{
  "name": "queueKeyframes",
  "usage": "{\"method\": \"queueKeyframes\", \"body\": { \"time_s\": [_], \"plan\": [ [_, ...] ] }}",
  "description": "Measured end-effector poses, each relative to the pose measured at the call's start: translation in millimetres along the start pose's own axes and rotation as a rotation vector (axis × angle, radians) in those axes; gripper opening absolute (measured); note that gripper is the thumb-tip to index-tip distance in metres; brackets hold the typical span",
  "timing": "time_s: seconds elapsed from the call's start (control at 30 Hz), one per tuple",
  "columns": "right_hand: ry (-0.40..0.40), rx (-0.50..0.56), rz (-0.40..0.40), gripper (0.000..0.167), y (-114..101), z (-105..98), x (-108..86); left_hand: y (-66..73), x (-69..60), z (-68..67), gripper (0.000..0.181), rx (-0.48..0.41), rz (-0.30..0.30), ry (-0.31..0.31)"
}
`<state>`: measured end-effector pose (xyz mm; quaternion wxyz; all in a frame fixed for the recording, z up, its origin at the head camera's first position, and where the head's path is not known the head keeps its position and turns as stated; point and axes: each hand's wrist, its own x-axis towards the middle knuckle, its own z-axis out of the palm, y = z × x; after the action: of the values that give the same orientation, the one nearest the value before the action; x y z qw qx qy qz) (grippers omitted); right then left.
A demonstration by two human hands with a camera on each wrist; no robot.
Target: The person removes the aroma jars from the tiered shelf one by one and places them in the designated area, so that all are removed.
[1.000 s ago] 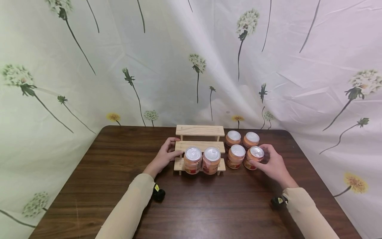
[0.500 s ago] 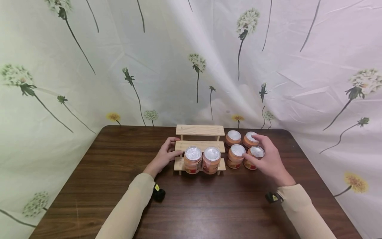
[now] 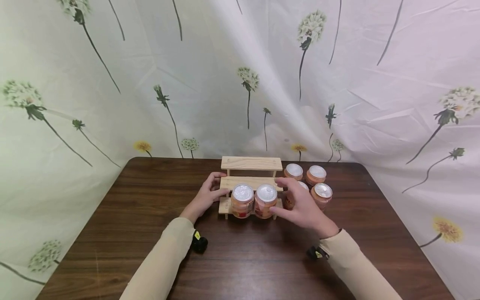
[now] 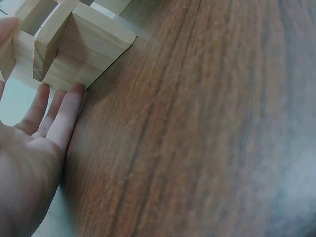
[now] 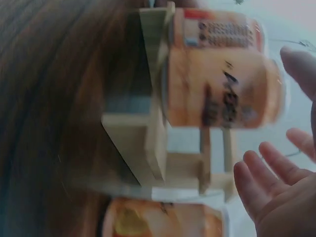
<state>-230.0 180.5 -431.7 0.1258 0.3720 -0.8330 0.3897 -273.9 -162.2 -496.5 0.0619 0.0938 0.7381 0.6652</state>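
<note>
A three-step wooden rack (image 3: 251, 163) stands at the back of the table. My left hand (image 3: 204, 198) holds its left end, with thumb and index finger at the middle board; in the left wrist view other fingers (image 4: 69, 111) touch the side panel. Two orange jars with silver lids, a left jar (image 3: 241, 205) and a right jar (image 3: 265, 193), sit side by side on the lowest step. Close to the right jar, my right hand (image 3: 303, 210) is spread, thumb in front. The right wrist view shows its fingers (image 5: 252, 175) apart from the jar (image 5: 222, 89), holding nothing.
Several more orange jars stand in a cluster right of the rack, among them a back jar (image 3: 316, 174) and a front jar (image 3: 322, 193). My right hand partly covers one. A flower-printed cloth (image 3: 210, 83) hangs behind the dark wooden table (image 3: 240, 258).
My right hand has left the jar cluster and moved left to the right jar on the lowest step. The left hand and the rack have stayed in place.
</note>
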Motion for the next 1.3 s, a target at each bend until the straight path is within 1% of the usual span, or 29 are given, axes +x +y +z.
{"method": "queueKeyframes", "body": {
  "time_s": [0.13, 0.3, 0.5, 0.6, 0.77, 0.9, 1.0, 1.17, 1.3],
  "plan": [
    [-0.029, 0.038, 0.025, 0.080, 0, 15, 1.5, 0.3, -0.4, 0.4, 0.052, 0.000, 0.001, -0.003],
    [-0.026, 0.089, 0.056, 0.078, 3, 27, 2.8, -0.3, 0.4, -0.8, 0.052, -0.006, 0.005, -0.003],
    [-0.008, 0.104, 0.097, 0.075, 4, 32, 3.3, -3.0, 0.7, -1.2, 0.052, -0.004, 0.011, 0.004],
    [-0.002, 0.109, 0.090, 0.074, 3, 32, 3.0, -2.7, 0.3, -0.9, 0.052, -0.007, 0.006, 0.003],
    [0.007, 0.091, 0.084, 0.075, 1, 27, 0.1, -0.3, 0.1, 0.0, 0.052, -0.022, 0.001, -0.002],
    [0.036, 0.077, 0.090, 0.077, -3, 17, -4.9, -0.2, 1.0, 0.3, 0.053, -0.024, 0.000, 0.000],
    [0.052, 0.088, 0.095, 0.076, -4, 8, -9.5, -1.8, 2.5, -0.1, 0.054, -0.031, 0.003, -0.001],
    [0.070, 0.076, 0.117, 0.073, -4, -3, -22.0, -2.2, 2.6, 0.0, 0.053, -0.035, -0.001, 0.002],
    [0.091, 0.027, 0.136, 0.075, -4, -12, -34.6, -1.2, 1.9, 0.5, 0.053, -0.030, -0.007, 0.005]
  ]
}}
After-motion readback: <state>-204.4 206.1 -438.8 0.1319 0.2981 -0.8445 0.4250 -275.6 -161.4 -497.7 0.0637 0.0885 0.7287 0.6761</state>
